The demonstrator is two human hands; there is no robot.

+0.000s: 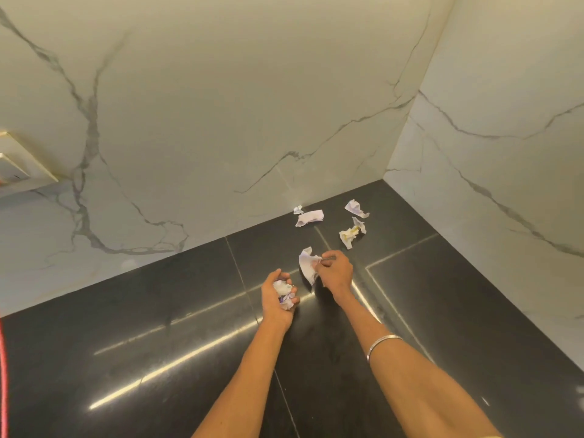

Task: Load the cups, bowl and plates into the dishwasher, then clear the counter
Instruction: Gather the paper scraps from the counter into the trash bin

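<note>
On the black stone counter (177, 314) lie several crumpled paper scraps. My left hand (278, 297) is palm up and curled round a wad of crumpled paper (284, 294) with purple print. My right hand (336, 270) pinches a larger crumpled white paper scrap (307, 263) just above the counter. Farther back lie a flat scrap (310, 217), a tiny scrap (297, 209) by the wall, a ball with purple lines (356, 208) and a ball with yellow print (351, 235). No cups, bowl, plates or dishwasher are in view.
White marble walls (221, 121) meet in a corner at the counter's back right. A wall socket plate (15, 165) sits at the far left. A red strip (3, 374) runs along the left edge of the view. A silver bangle (380, 343) circles my right wrist.
</note>
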